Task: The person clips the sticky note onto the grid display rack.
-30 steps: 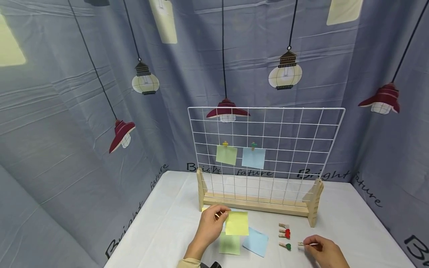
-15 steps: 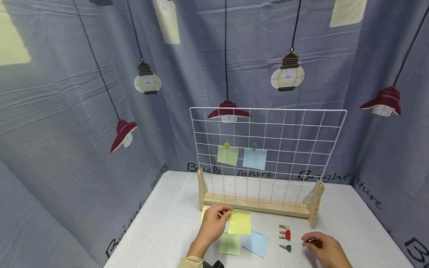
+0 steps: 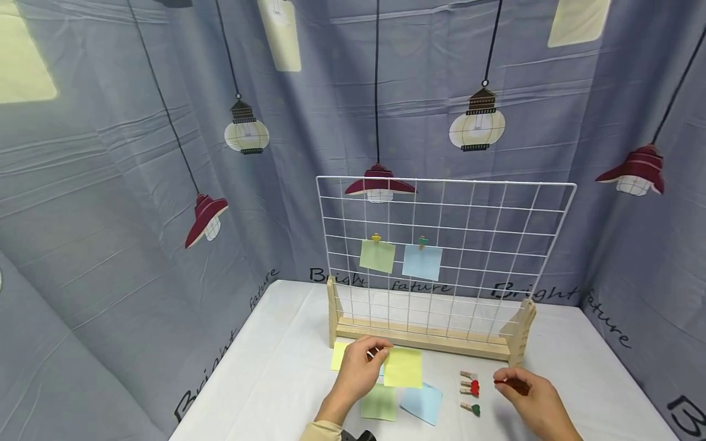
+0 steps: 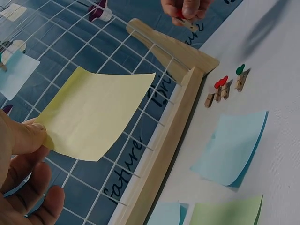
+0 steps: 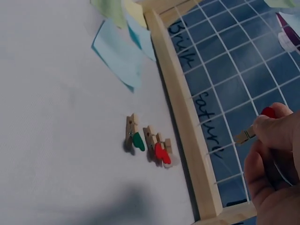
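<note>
My left hand (image 3: 358, 366) pinches a yellow sticky note (image 3: 404, 369) by its upper left corner, holding it over the notes lying on the table. In the left wrist view the note (image 4: 98, 115) bends slightly, with thumb and finger at its edge. To the right, my right hand (image 3: 532, 395) pinches a small wooden clothespin (image 5: 244, 136) with a red decoration; in the right wrist view its wooden end points away from the fingertips. Several clothespins lie between the hands, among them one with a green heart (image 3: 475, 410) and red-hearted ones (image 3: 472, 388).
Behind the hands stands a white wire grid on a wooden base (image 3: 430, 338). A green note (image 3: 377, 256) and a blue note (image 3: 422, 262) hang there from clips. On the table lie a green note (image 3: 379, 404), blue notes (image 3: 426, 405) and another yellow note (image 3: 339, 355).
My right hand has lifted slightly and turned with the clothespin, whose red part now shows at the fingertips. My left hand has shifted a little to the right with the yellow note.
</note>
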Demonstrator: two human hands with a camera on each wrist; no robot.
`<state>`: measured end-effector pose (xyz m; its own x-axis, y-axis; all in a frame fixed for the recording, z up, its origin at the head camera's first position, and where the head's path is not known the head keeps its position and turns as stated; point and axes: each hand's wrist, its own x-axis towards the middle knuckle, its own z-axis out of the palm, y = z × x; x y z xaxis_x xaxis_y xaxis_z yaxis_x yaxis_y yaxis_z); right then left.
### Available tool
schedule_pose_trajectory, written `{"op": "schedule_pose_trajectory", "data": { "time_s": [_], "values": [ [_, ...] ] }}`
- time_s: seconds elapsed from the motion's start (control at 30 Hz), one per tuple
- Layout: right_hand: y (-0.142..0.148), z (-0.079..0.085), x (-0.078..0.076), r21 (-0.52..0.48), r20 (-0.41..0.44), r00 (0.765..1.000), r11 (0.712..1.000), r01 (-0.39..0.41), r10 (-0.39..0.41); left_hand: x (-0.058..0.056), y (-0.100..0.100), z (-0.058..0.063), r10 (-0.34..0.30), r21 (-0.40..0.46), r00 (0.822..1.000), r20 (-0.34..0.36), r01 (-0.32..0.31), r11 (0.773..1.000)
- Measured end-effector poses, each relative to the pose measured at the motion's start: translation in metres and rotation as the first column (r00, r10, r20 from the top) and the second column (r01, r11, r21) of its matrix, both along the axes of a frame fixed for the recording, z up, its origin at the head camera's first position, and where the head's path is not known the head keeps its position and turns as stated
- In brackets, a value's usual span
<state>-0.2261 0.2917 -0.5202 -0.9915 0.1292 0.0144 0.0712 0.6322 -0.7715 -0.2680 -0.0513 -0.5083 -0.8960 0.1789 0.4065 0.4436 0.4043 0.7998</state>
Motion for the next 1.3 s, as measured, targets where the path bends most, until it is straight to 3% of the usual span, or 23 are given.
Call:
{"op": "schedule_pose_trajectory", "data": {
  "time_s": [0.23, 0.63, 1.1, 1.3],
  "values": [
    [-0.003, 0.008, -0.001, -0.053, -0.043, 0.999, 0.998, -0.021, 0.018, -0.002, 0.011, 0.006, -0.014, -0.001, 1.000, -0.023, 0.014, 1.000],
    [-0.012, 0.027, -0.008, -0.015, -0.192, 0.981, 0.999, -0.032, 0.028, -0.005, 0.027, 0.019, -0.053, -0.006, 0.998, -0.014, 0.053, 0.999],
    [-0.015, 0.037, -0.010, -0.033, -0.164, 0.986, 0.999, -0.029, 0.023, -0.010, 0.042, 0.030, -0.061, 0.002, 0.998, -0.016, 0.061, 0.998],
    [-0.018, 0.043, -0.015, -0.052, -0.157, 0.988, 0.999, 0.003, -0.011, -0.014, 0.048, 0.035, -0.071, 0.043, 0.997, 0.006, 0.071, 0.997]
  ]
}}
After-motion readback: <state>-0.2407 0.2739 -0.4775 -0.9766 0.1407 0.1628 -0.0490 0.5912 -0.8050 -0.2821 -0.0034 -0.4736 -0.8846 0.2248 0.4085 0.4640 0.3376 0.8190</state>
